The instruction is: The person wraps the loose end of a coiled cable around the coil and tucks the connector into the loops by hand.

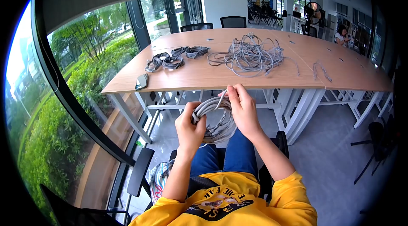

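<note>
Above my lap, in front of the table edge, a grey cable coil [220, 133] hangs between my hands. My left hand [190, 127] is closed around the coil's left side, thumb over the loops. At the upper right of the coil, my right hand [242, 109] pinches a stretch of the same cable between thumb and fingers. A large loose tangle of grey cables [255, 56] lies on the table beyond my hands. Left of it rest several bundled dark grey cables [170, 60].
A phone [142, 82] lies near the left front edge of the wooden table [170, 82]. Short cable pieces [321, 71] are on its right part. A chair armrest [140, 170] stands at my left, windows beyond. A person [341, 35] sits far right.
</note>
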Demonstrator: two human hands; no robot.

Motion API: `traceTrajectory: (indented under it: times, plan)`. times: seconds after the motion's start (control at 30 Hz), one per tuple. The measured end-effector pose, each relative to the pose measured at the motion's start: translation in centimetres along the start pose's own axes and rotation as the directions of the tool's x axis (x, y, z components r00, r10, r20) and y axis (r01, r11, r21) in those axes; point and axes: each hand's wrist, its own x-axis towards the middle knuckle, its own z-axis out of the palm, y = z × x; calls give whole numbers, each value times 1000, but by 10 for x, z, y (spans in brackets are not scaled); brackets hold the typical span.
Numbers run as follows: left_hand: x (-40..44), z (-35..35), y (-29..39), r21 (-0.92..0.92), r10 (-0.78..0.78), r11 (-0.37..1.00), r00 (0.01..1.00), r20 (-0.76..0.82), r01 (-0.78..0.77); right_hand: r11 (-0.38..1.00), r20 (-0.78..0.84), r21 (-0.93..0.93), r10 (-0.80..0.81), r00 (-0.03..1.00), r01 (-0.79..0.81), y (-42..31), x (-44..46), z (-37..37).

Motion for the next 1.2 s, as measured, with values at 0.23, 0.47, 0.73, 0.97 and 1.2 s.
traceTrajectory:
  times: [0.23, 0.47, 0.73, 0.97, 1.2]
  plan:
    - [-4, 1, 7, -69, 82, 994, 991, -108, -90, 996, -97, -52, -78, 992, 73, -4, 1, 12]
    - [1, -3, -10, -55, -28, 998, 983, 182, 39, 986, 67, -157, -37, 997, 47, -9, 14, -6]
    - [10, -7, 12, 75, -217, 976, 877, 429, 205, 802, 216, -458, -317, 924, 382, -7, -1, 3]
    - [0, 1, 17, 240, 2, 969, 971, 240, -61, 890, 288, -320, -235, 928, 324, -16, -2, 0]
    - [-5, 4, -5, 48, -101, 995, 948, 300, 91, 896, 330, -365, -130, 935, 253, -13, -3, -7]
